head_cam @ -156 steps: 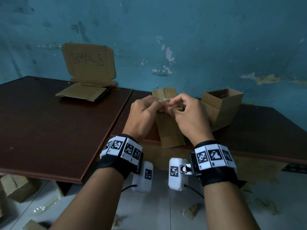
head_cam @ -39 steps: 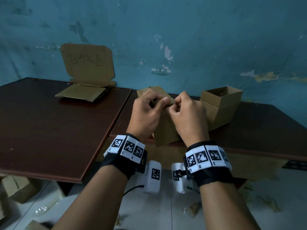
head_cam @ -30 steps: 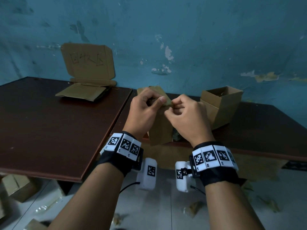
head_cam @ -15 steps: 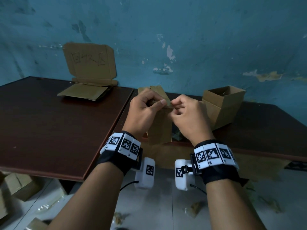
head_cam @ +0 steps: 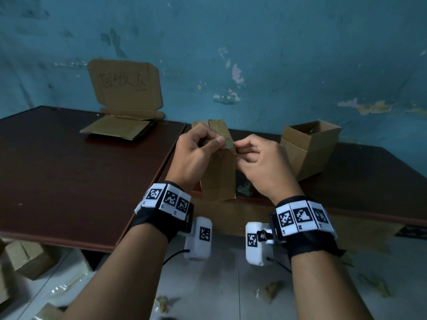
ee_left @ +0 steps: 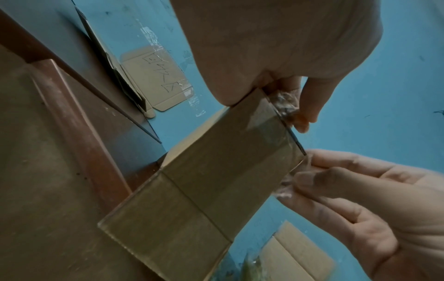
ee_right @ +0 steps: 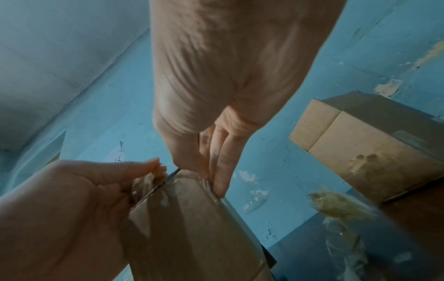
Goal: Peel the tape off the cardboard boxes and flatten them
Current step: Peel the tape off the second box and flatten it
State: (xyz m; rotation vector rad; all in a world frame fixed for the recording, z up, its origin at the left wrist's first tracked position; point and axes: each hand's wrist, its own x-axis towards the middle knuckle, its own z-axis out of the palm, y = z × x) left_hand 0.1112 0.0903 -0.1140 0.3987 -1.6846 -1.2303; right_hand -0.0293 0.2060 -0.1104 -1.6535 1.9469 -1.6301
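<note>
I hold a flattened cardboard box [head_cam: 219,172] upright over the gap between the two tables. My left hand [head_cam: 213,142] grips its upper left part, thumb across the front. A crumpled bit of clear film [ee_left: 286,104] sits by those fingers. My right hand [head_cam: 236,146] pinches clear tape [ee_left: 287,182] at the box's upper right edge. In the right wrist view the tape [ee_right: 204,180] lies stretched over the top of the box [ee_right: 192,218], between both hands.
An open cardboard box [head_cam: 309,146] stands on the right table [head_cam: 369,176], with a crumpled wad of tape [head_cam: 246,189] near its front edge. Flat cardboard [head_cam: 120,128] lies under a lettered cardboard sign [head_cam: 124,86] on the left table. Boxes [head_cam: 25,257] and tape scraps [head_cam: 270,292] litter the floor.
The box's top has swung from tilted left back to nearly upright. Both hands stay at its top edge, with the right fingertips now slightly apart from the left thumb.
</note>
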